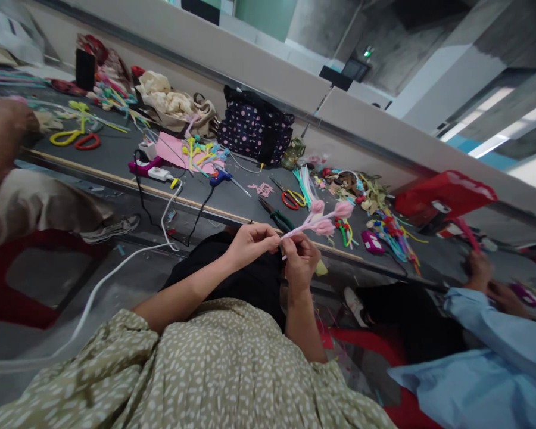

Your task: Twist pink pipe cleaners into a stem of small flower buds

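Dark worktop point(116, 156), cluttered. Polka-dot bag point(255, 126) against the back wall. Pink sheet point(172, 149) left of it, blue glue gun point(222, 176) just in front. Red-handled scissors point(288, 196) and green-handled pliers point(274, 215) near the front edge. Red bag point(444, 193) far right (partly blurred). White cable point(116, 269) trails off the worktop. A co-worker's blue sleeve point(495, 339) at right.

Dark table point(116, 156), scissors point(290, 198), perhaps pliers point(274, 215)

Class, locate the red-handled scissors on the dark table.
In the head view, the red-handled scissors lie on the table right of centre, just beyond the pink pipe-cleaner flowers, between green-handled pliers and pale green pipe cleaners.
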{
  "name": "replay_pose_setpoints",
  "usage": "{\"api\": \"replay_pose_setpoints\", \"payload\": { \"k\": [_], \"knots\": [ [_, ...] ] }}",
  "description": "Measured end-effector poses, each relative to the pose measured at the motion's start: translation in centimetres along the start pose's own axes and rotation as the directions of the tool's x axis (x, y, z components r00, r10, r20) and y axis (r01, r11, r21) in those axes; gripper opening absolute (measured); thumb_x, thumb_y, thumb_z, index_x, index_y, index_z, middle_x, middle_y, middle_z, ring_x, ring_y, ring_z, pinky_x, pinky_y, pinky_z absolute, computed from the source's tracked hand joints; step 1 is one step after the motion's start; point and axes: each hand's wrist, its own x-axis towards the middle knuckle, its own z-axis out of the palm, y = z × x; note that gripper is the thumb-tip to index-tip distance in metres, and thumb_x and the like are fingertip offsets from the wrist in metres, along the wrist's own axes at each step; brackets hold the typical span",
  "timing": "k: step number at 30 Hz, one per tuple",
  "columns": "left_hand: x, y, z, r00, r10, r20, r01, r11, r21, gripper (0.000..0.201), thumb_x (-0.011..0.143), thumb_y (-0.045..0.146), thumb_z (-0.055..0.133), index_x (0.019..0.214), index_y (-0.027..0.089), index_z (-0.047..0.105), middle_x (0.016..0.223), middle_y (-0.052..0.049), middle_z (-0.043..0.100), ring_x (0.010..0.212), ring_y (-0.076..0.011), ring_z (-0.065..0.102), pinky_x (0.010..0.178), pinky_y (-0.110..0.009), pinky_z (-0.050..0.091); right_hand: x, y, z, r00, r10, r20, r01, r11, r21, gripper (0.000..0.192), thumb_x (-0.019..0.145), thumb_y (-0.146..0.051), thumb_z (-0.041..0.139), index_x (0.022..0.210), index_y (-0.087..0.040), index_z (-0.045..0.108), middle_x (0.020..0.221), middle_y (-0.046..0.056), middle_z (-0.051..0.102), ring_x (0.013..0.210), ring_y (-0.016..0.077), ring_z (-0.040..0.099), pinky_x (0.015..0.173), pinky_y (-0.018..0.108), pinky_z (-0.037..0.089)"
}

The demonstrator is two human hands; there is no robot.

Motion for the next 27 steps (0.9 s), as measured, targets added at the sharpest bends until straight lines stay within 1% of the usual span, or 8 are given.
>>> {"api": "replay_pose_setpoints", "payload": {
  "k": [2, 5, 8, 11, 14, 20, 24, 27],
  "knots": [
    [0.4, -0.1, -0.5, 0.974, -0.186, 0.128, 0.210, 0.955, -0.212, 0.030, 0.076, 0.040, 0.068, 0.068, 0.012, 0.064, 0.060, -0.003, 0.063, 0.056, -0.0125, 0.059, 0.061, -0.025, 0.049, 0.1, 0.2, 0.0, 1.000, 0.008, 0.019, -0.009, 0.999, 0.054, 0.021, 0.076, -0.032, 0.069, 0.064, -0.018, 0.057, 0.059, -0.005, 0.053, 0.055, 0.0096, 0.048, 0.056, 0.023, 0.041],
    [0.6, -0.7, -1.2, 0.870, -0.343, 0.353, 0.464, 0.811, -0.356, 0.030, 0.075, 0.039, 0.069, 0.076, 0.010, 0.067, 0.065, -0.006, 0.067, 0.057, -0.0142, 0.063, 0.062, -0.027, 0.053, 0.1, 0.7, -0.3, 0.994, 0.047, 0.098, -0.058, 0.992, 0.113, 0.018, 0.077, -0.032, 0.067, 0.067, -0.019, 0.059, 0.057, -0.005, 0.055, 0.051, 0.0100, 0.049, 0.054, 0.023, 0.042],
    [0.5, -1.3, -1.6, 0.794, -0.366, 0.486, 0.576, 0.708, -0.408, 0.028, 0.073, 0.035, 0.072, 0.081, 0.009, 0.069, 0.067, -0.007, 0.068, 0.058, -0.0145, 0.065, 0.064, -0.028, 0.055, 0.1, 1.1, -0.6, 0.989, 0.050, 0.138, -0.072, 0.985, 0.156, 0.016, 0.077, -0.030, 0.068, 0.067, -0.019, 0.061, 0.059, -0.004, 0.057, 0.052, 0.0100, 0.050, 0.054, 0.023, 0.042],
    [0.5, -1.6, -1.6, 0.768, -0.383, 0.514, 0.618, 0.653, -0.437, 0.025, 0.069, 0.030, 0.077, 0.081, 0.009, 0.068, 0.066, -0.006, 0.068, 0.057, -0.0132, 0.065, 0.066, -0.029, 0.056, 0.2, 1.2, -0.7, 0.989, 0.018, 0.149, -0.044, 0.984, 0.171, 0.014, 0.075, -0.029, 0.070, 0.067, -0.019, 0.064, 0.064, -0.003, 0.059, 0.058, 0.0109, 0.053, 0.057, 0.024, 0.043],
    [0.5, -1.7, -1.4, 0.782, -0.403, 0.476, 0.610, 0.652, -0.450, 0.024, 0.066, 0.027, 0.080, 0.077, 0.010, 0.068, 0.064, -0.004, 0.068, 0.056, -0.0119, 0.064, 0.065, -0.027, 0.056, 0.3, 1.1, -0.7, 0.988, -0.016, 0.153, -0.006, 0.990, 0.141, 0.014, 0.076, -0.029, 0.070, 0.067, -0.020, 0.065, 0.065, -0.002, 0.061, 0.060, 0.0121, 0.055, 0.061, 0.026, 0.045],
    [0.4, -1.5, -0.9, 0.891, -0.370, 0.262, 0.451, 0.780, -0.433, 0.028, 0.062, 0.030, 0.083, 0.073, 0.010, 0.066, 0.064, -0.004, 0.068, 0.058, -0.0125, 0.065, 0.066, -0.025, 0.053, 0.2, 0.6, -0.6, 0.991, 0.007, 0.131, -0.022, 0.994, 0.108, 0.016, 0.077, -0.031, 0.070, 0.068, -0.019, 0.064, 0.068, -0.001, 0.064, 0.063, 0.0130, 0.058, 0.061, 0.026, 0.047],
    [0.3, -0.9, -0.3, 0.957, -0.282, 0.062, 0.285, 0.887, -0.363, 0.027, 0.061, 0.031, 0.082, 0.069, 0.010, 0.066, 0.059, -0.002, 0.066, 0.055, -0.0113, 0.062, 0.063, -0.024, 0.051, 0.0, 0.4, -0.3, 0.995, 0.074, 0.073, -0.080, 0.993, 0.082, 0.019, 0.076, -0.035, 0.070, 0.072, -0.017, 0.064, 0.068, -0.001, 0.063, 0.059, 0.0116, 0.055, 0.057, 0.025, 0.046],
    [0.1, -0.6, 0.2, 0.982, -0.179, -0.061, 0.156, 0.950, -0.269, 0.026, 0.063, 0.033, 0.080, 0.068, 0.011, 0.067, 0.060, -0.002, 0.066, 0.055, -0.0110, 0.059, 0.060, -0.024, 0.049, -0.1, 0.4, 0.0, 0.994, 0.100, 0.047, -0.104, 0.991, 0.082, 0.019, 0.076, -0.034, 0.070, 0.071, -0.017, 0.064, 0.067, -0.001, 0.063, 0.055, 0.0103, 0.054, 0.055, 0.024, 0.045]
  ]
}}
